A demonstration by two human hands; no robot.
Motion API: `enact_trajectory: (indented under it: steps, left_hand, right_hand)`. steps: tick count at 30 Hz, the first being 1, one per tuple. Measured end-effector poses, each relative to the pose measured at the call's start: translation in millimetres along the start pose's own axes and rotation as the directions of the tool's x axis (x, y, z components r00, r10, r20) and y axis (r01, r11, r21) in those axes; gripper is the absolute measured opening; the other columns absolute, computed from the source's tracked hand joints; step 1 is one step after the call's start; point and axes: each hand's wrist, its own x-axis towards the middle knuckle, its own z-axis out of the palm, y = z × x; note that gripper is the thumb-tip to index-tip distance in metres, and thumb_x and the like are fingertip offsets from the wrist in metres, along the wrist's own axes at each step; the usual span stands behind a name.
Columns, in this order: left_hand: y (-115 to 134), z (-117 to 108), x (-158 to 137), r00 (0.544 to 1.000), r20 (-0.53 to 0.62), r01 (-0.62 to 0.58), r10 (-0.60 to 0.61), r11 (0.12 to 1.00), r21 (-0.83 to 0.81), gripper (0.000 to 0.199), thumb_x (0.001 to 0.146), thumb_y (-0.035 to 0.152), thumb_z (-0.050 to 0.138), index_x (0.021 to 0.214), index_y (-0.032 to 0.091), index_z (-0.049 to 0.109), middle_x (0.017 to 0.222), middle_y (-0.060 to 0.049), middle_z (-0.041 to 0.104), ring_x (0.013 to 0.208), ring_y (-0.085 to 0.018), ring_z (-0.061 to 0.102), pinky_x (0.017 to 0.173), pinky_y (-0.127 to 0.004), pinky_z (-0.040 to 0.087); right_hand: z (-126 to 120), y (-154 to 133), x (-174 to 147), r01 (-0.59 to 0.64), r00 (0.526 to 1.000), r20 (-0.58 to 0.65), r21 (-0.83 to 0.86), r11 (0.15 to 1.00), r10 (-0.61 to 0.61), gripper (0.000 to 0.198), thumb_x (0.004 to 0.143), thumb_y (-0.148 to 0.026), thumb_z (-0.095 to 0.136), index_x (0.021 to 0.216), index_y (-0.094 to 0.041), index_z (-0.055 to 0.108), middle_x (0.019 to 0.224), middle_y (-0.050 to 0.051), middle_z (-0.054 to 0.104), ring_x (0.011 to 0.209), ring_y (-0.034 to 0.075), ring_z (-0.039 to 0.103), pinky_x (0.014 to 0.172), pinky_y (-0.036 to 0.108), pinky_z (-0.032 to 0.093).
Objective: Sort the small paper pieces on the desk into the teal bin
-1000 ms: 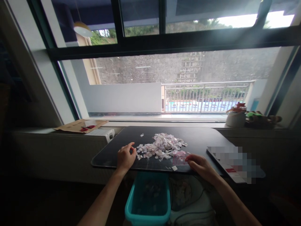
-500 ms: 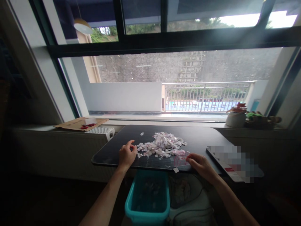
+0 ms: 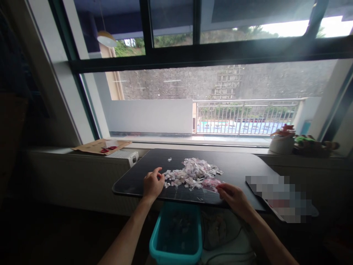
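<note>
A heap of small cut paper scraps [image 3: 197, 167], white with some pink, lies on the dark table [image 3: 237, 162]. My left hand [image 3: 153, 184] rests at the left edge of the heap. Its fingers are loosely curled, with a gap between index finger and thumb and nothing visible in them. My right hand [image 3: 231, 195] pinches the right end of a clear plastic protractor [image 3: 211, 183] with pink markings. The protractor lies low against the heap's front right edge, blurred, so its full outline is hard to make out.
A turquoise bin [image 3: 176, 254] with scraps inside stands below the table's front edge. A tablet-like board [image 3: 271, 202], partly pixelated, lies at the right. Red-handled scissors [image 3: 109, 149] lie on brown paper on the sill; a white pot [image 3: 281, 142] stands at its right.
The protractor has moved from the table's front edge up against the scraps. A white paper square at that edge is no longer visible. My view has shifted slightly.
</note>
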Motion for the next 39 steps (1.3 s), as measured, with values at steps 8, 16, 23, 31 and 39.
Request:
enact_trajectory:
  steps: [8, 16, 23, 31, 39]
  left_hand:
    - [-2.0, 2.6, -0.5, 1.000, 0.000, -0.030, 0.030, 0.999, 0.015, 0.030, 0.080, 0.025, 0.049, 0.104, 0.017, 0.064, 0.075, -0.004, 0.068, 0.083, -0.025, 0.062, 0.080, -0.037, 0.046]
    - [-2.6, 2.6, -0.9, 0.999, 0.004, -0.042, 0.042, 0.999, 0.023, 0.029, 0.079, 0.025, 0.050, 0.103, 0.018, 0.064, 0.073, -0.003, 0.068, 0.082, -0.025, 0.062, 0.080, -0.037, 0.046]
    - [-1.8, 2.7, -0.9, 0.999, 0.010, -0.051, 0.050, 0.998, 0.036, 0.027, 0.079, 0.025, 0.052, 0.101, 0.019, 0.065, 0.074, -0.003, 0.068, 0.084, -0.024, 0.062, 0.081, -0.036, 0.046]
    - [1.0, 0.3, -1.2, 0.998, 0.024, -0.061, 0.059, 0.997, 0.049, 0.022, 0.078, 0.024, 0.052, 0.092, 0.020, 0.068, 0.079, -0.004, 0.070, 0.085, -0.024, 0.063, 0.079, -0.035, 0.047]
    - [0.7, 1.6, -1.6, 0.998, 0.016, -0.065, 0.065, 0.996, 0.053, 0.022, 0.078, 0.023, 0.050, 0.091, 0.020, 0.068, 0.083, -0.005, 0.071, 0.087, -0.025, 0.062, 0.081, -0.036, 0.046]
  right_hand:
    - [12.9, -5.3, 5.9, 0.053, 0.998, -0.029, -0.162, 0.985, -0.058, 0.033, 0.084, -0.043, 0.050, 0.077, -0.017, 0.068, 0.062, 0.001, 0.061, 0.058, 0.015, 0.053, 0.056, 0.025, 0.039]
    - [13.6, -1.6, 6.9, 0.048, 0.997, -0.048, -0.185, 0.982, -0.058, 0.035, 0.082, -0.045, 0.051, 0.081, -0.016, 0.072, 0.063, 0.002, 0.066, 0.060, 0.017, 0.059, 0.056, 0.025, 0.042]
    - [12.8, -3.2, 4.8, 0.048, 0.994, -0.089, -0.174, 0.984, -0.064, 0.034, 0.081, -0.044, 0.051, 0.081, -0.017, 0.071, 0.064, 0.002, 0.066, 0.059, 0.016, 0.058, 0.057, 0.025, 0.042]
    - [12.3, -0.3, 4.2, 0.022, 0.996, -0.088, -0.140, 0.990, -0.034, 0.035, 0.081, -0.045, 0.052, 0.080, -0.016, 0.071, 0.061, 0.001, 0.064, 0.057, 0.016, 0.056, 0.054, 0.024, 0.042]
    - [17.0, 3.2, 1.1, 0.035, 0.969, -0.223, -0.284, 0.958, -0.102, 0.033, 0.082, -0.042, 0.050, 0.077, -0.017, 0.070, 0.061, 0.003, 0.064, 0.057, 0.017, 0.057, 0.055, 0.026, 0.041]
